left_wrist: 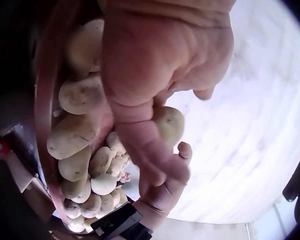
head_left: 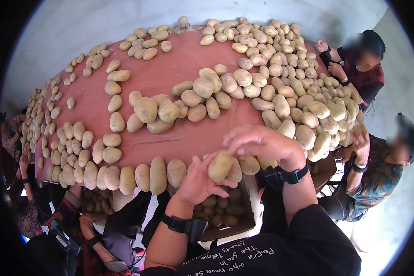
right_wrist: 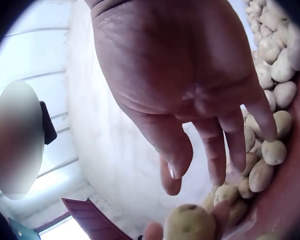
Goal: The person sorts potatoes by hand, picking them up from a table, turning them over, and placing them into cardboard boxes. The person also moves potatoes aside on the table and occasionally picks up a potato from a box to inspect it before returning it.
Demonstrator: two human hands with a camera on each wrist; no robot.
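My left hand (head_left: 197, 184) holds a potato (head_left: 220, 165) over the near table edge, with fingers on either side of it. In the right wrist view that potato (right_wrist: 190, 222) sits low in the picture, below my right hand (right_wrist: 185, 85). The right hand's fingers hang loosely spread, holding nothing, just above and beside the potato. In the left wrist view, part of the potato (left_wrist: 170, 125) shows past the left hand (left_wrist: 160, 55), which hides the rest of it. Loose potatoes (head_left: 248, 164) line the table edge by both hands.
A red table (head_left: 170, 60) carries a large potato heap (head_left: 303, 92) on the right and a smaller cluster (head_left: 202, 92) mid-table. Below the edge stands a cardboard box (head_left: 246, 221) of potatoes. Other people sit at right (head_left: 377, 179) and lower left (head_left: 96, 239).
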